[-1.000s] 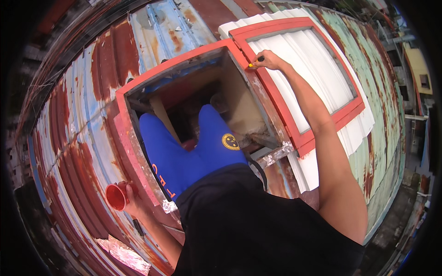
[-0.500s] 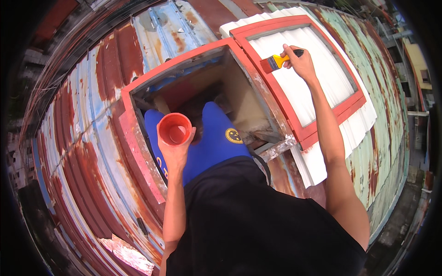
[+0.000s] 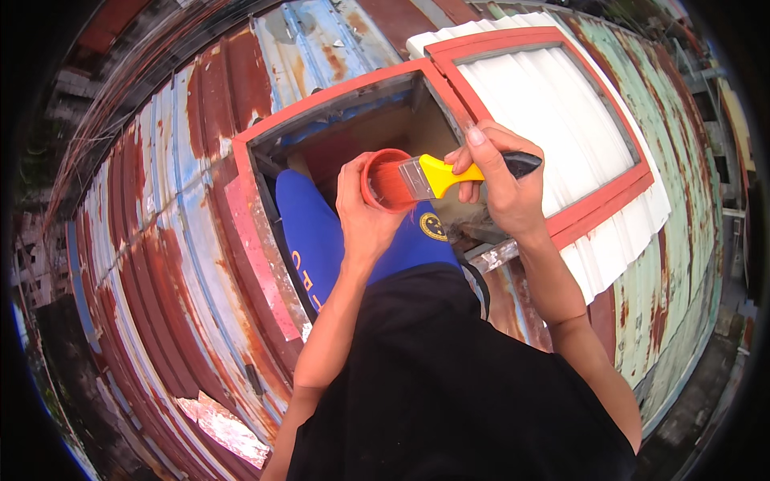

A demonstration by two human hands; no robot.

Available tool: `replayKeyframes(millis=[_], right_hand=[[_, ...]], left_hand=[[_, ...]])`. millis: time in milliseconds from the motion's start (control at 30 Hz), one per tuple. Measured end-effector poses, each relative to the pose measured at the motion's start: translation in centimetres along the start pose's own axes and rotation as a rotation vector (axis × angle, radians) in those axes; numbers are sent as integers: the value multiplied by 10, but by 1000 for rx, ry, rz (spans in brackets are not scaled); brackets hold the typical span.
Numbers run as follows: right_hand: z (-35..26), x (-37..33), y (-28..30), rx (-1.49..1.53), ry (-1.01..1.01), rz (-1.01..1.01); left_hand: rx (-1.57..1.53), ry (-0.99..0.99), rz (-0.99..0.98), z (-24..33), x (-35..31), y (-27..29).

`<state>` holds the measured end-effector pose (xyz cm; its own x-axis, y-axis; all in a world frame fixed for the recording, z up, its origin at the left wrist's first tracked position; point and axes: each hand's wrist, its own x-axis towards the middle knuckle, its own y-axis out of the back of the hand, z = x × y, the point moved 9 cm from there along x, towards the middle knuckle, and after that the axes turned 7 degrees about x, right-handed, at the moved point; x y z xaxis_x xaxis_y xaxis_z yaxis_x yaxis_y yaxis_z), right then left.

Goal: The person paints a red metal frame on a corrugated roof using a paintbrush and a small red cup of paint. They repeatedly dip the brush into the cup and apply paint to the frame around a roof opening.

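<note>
A black top [image 3: 449,385] covers the torso, sleeveless as far as shows, leaving both forearms bare. Below it, toward the red-framed opening [image 3: 321,136], bright blue shorts [image 3: 321,240] carry a round yellow emblem and yellow lettering on the legs.

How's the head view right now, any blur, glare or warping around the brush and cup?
Head view: even daylight, no glare; brush and cup sharp; fisheye bends the roof ridges and frame, with black corners at the rim.
</note>
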<state>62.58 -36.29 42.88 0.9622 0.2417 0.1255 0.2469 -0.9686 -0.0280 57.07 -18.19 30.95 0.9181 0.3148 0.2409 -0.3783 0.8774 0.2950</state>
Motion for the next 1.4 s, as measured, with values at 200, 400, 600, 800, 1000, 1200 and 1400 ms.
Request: replayKeyframes(millis=[200,400,600,800,1000,1200,1400], right_hand=[[20,-11,-35,-160,204,-36],[43,-14,-17,192,-151,132],[62,-17,21,361,-199,317],[81,-27,46,483,-276,497],[101,-31,95,544,-278,623],[75,-52,159,442,-135,726],[81,-97,240,370,-92,959]], left_hand=[[206,-129,31,16,-10,8],[156,-96,34,11,-11,13],[73,-24,61,2,-9,16],[39,70,24,0,-7,1],[-87,77,-68,8,5,-51],[-154,84,-243,32,17,-105],[-144,171,-170,14,21,-105]])
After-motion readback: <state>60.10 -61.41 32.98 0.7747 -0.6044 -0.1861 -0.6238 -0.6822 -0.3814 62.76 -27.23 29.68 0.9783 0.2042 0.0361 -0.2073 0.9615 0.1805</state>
